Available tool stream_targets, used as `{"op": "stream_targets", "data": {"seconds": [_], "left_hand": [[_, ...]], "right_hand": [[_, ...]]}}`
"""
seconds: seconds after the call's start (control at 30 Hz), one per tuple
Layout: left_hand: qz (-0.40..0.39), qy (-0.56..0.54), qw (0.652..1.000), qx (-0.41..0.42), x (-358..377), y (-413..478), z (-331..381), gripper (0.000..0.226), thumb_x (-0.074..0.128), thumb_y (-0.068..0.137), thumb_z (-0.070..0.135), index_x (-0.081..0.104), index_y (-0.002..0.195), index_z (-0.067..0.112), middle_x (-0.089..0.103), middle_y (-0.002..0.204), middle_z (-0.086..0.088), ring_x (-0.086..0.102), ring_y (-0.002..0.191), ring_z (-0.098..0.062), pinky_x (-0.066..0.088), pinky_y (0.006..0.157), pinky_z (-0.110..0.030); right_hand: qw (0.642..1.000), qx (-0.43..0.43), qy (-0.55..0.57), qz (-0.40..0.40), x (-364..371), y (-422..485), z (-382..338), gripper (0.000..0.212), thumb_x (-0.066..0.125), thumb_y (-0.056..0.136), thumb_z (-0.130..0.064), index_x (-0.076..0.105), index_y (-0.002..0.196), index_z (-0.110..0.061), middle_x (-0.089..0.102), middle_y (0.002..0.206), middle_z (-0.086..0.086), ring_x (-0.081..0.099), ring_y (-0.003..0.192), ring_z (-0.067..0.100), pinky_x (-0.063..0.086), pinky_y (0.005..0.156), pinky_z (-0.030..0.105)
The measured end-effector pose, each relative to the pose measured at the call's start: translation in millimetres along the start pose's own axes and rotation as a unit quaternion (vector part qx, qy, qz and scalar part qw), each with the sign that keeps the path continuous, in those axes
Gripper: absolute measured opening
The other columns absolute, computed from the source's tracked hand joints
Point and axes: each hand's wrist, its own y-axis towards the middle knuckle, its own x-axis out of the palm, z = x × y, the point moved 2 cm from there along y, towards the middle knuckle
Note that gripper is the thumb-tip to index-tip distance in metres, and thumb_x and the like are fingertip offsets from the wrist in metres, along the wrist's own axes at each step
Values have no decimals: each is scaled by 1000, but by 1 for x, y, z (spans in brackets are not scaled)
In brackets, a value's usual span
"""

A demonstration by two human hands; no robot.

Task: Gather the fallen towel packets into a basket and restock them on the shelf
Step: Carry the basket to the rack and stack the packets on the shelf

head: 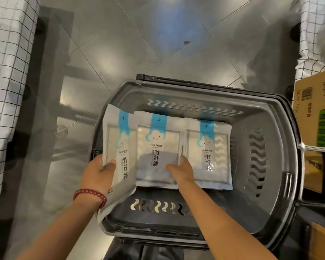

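Grey basket (210, 96) being loaded, we're gripping left packet (118, 147) w/ left hand (99, 172), pinching middle packet (158, 147) w/ right hand (183, 168); next, prob. laying both flat inside.

Packets (158, 139) fill basket (195, 87) floor; near strip bare.

left hand (99, 172) grips left packet (120, 136) over basket (270, 132) rim | right hand (182, 169) holds middle packet (158, 136) | third packet (208, 145) lies in basket
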Motion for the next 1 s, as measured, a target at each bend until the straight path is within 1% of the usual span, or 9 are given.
{"op": "stream_targets", "data": {"seconds": [0.13, 0.2, 0.3, 0.43, 0.53, 0.7, 0.8, 0.87, 1.0], "left_hand": [[-18, 11, 1000, -17, 0, 0, 2, 27, 46, 97, 13, 58, 121, 6, 62, 118, -12, 53, 96, -20, 40, 84, -30], [-26, 5, 999, -25, 0, -2, 5, 27, 46, 97, 12, 57, 122, 6, 61, 120, -12, 53, 98, -20, 40, 85, -30], [-34, -9, 999, -40, -3, -2, 7, 27, 47, 97, 13, 56, 122, 7, 61, 119, -12, 52, 92, -17, 41, 81, -30], [-43, 0, 998, -44, -8, -7, 12, 27, 48, 96, 12, 56, 122, 8, 61, 118, -12, 55, 94, -21, 41, 82, -31], [-45, 4, 998, -49, -9, -10, 18, 27, 49, 96, 11, 56, 122, 8, 61, 118, -13, 55, 99, -24, 42, 87, -33], [-72, -98, 987, -103, -10, -14, 32, 15, 55, 93, 10, 61, 107, 12, 65, 107, -13, 60, 91, -26, 46, 83, -35], [-109, -168, 971, -130, -8, -20, 40, 13, 58, 91, 27, 64, 98, 18, 70, 92, -4, 65, 81, -18, 48, 67, -30], [-134, -156, 973, -102, -7, -21, 42, 23, 60, 83, 43, 66, 93, 24, 73, 84, 4, 68, 78, -11, 49, 62, -26], [-95, -127, 985, -64, -10, -15, 38, 15, 73, 76, 21, 67, 90, 24, 72, 79, 6, 67, 78, -13, 50, 60, -26]], "right_hand": [[1000, -2, -1, 22, -1, -4, -1, 59, 63, 82, -10, 41, 136, -10, 55, 99, -2, 54, 90, 14, 43, 79, 24], [999, 2, 17, 27, -5, -5, -2, 49, 65, 84, -15, 48, 129, -9, 61, 94, 1, 55, 80, 13, 42, 75, 25], [999, -28, 9, 35, -11, -14, -6, 15, 60, 90, -16, 61, 100, -6, 65, 96, 11, 59, 88, 24, 48, 78, 30], [983, -113, 19, 146, -31, -34, -11, 24, 47, 97, -11, 56, 117, -2, 62, 110, 12, 57, 106, 29, 47, 90, 36], [964, -178, 71, 185, -56, -48, -12, 29, 46, 96, -5, 56, 123, -7, 61, 110, 6, 57, 105, 23, 47, 90, 34], [961, -154, 202, 108, -75, -57, -14, 32, 45, 91, 4, 59, 106, -20, 67, 103, 4, 62, 93, 16, 50, 79, 28], [975, -153, 157, 37, -59, -59, -22, 30, 46, 92, 0, 58, 98, -27, 66, 98, 1, 61, 92, 17, 51, 80, 30], [982, -147, 122, -7, -38, -61, -27, 24, 47, 93, -6, 57, 95, -28, 65, 94, -3, 60, 89, 12, 49, 71, 22], [989, -118, 79, -43, 7, -55, -26, 10, 46, 95, -17, 54, 98, -13, 59, 90, 4, 57, 85, 19, 41, 63, 13]]}}
